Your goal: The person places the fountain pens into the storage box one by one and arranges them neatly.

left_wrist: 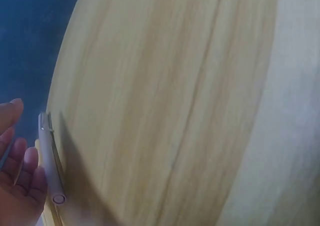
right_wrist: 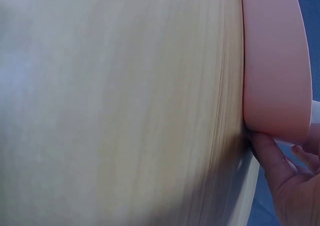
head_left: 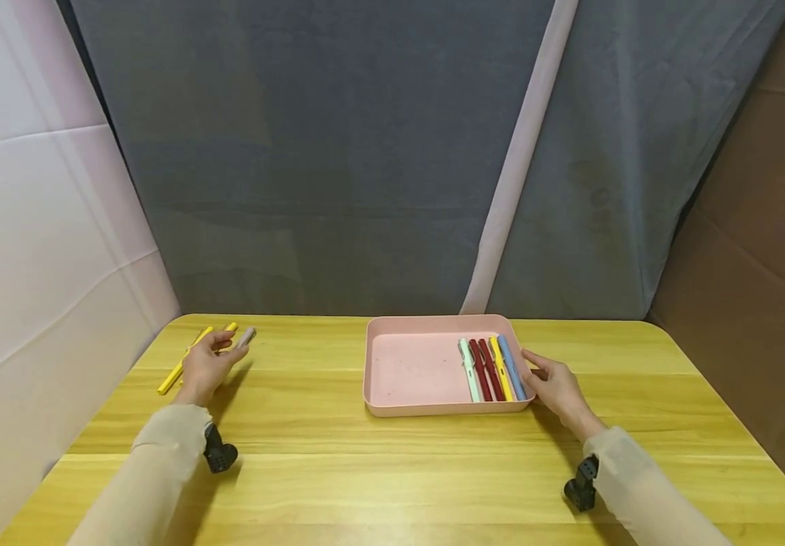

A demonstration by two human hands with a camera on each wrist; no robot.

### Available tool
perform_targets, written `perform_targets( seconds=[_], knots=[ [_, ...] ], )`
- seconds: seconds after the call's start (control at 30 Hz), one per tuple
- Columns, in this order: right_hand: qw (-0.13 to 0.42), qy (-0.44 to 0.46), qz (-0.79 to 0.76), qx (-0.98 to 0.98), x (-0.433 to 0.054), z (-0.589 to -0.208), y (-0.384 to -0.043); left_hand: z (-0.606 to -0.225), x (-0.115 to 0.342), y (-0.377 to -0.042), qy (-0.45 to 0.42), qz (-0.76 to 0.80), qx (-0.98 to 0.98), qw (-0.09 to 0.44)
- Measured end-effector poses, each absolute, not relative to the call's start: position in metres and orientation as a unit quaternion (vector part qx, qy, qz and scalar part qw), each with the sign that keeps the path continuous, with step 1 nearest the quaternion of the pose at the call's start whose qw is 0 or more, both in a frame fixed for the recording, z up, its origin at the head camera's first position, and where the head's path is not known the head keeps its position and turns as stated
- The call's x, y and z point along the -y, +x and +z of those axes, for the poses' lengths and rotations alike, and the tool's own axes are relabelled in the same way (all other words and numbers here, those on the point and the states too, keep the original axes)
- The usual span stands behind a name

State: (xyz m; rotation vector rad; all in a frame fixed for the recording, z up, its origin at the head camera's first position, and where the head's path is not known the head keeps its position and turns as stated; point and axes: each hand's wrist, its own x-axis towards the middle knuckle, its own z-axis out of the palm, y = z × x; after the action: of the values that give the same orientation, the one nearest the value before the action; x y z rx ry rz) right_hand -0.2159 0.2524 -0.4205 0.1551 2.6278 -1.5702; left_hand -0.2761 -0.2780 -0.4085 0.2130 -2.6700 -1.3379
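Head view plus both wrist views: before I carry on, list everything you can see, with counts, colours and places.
Table: one, yellow wood, foreground
Tray: one, pink, on table, right of centre
Mint pen: one, pale green, leftmost in tray
Red pens: two, dark red, beside mint pen
Yellow pen: one, yellow, between red and blue
Blue pen: one, blue, rightmost in tray
Loose pens: at least two, yellow, table's left, partly hidden
Grey pen: one, greyish, right of loose pens
Curtain: one, dark grey, behind table
Strip: one, pale, slanting down curtain
Left sheet: one, white
Right sheet: one, brown
Cameras: two, black, at wrists
Sleeves: two, beige
Left grip: one, bare, by grey pen
Right grip: one, bare, holding tray's right side
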Motion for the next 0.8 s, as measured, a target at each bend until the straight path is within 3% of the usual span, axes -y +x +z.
perform_targets(
  seconds=[0.43,0.8],
  knots=[
    [0.039,0.057,-0.503,-0.861,-0.256,-0.420,-0.218,-0.413,0.277,-0.277,0.062,-0.432,0.898,0.048],
    [0.045,0.064,-0.500,-0.862,-0.258,-0.419,-0.217,-0.416,0.271,-0.280,0.063,-0.396,0.912,0.087]
  ],
)
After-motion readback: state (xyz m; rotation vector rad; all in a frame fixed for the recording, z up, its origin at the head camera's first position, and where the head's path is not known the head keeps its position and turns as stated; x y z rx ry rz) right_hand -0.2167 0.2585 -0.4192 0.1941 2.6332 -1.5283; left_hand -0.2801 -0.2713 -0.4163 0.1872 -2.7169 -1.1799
